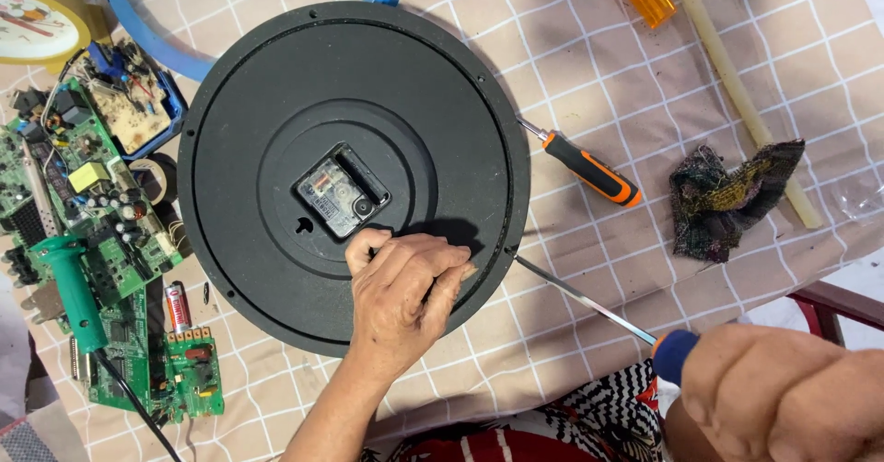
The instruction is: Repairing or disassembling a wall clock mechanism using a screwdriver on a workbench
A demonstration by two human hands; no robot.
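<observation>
A big round black clock back [276,103] lies face down in the middle of the worktop [589,84], which has a tan cloth with white squares on it. A small clear clock box [341,191] sits in the middle of the black disc. To the left lie green circuit boards [115,259]. The left hand [405,292] rests on the disc just below the little box, fingers curled and pressing down, holding nothing. The right hand [783,393] is closed tight around a long screwdriver with a blue handle [589,304]; its tip touches the disc's right edge. A dark rag [727,195] and an orange screwdriver [589,169] lie off to the right.
</observation>
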